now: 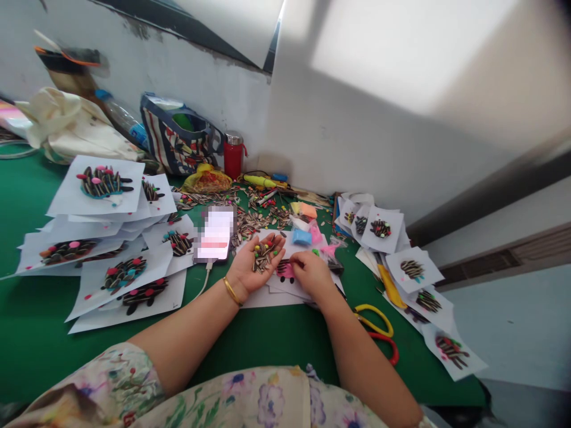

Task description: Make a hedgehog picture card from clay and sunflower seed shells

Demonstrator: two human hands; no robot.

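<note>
My left hand (256, 261) is cupped palm up, holding a small heap of striped sunflower seeds (264, 261) mixed with tiny red, yellow and green balls. Close beside it, my right hand (311, 272) has its fingers pinched together over a pink clay shape (285, 270). Dark seeds stand in that shape, and black round feet sit under it. It lies on white paper (267, 298) in front of me. Whatever the right fingertips hold is hidden.
A lit phone (216, 233) on a cable stands left of my hands. Loose seeds (263, 215) and clay packets (302, 237) lie behind. Papers with seed hedgehogs pile up left (127, 273) and right (413, 267). Yellow-and-red-handled scissors (387, 324) lie right; a red flask (233, 156) stands behind.
</note>
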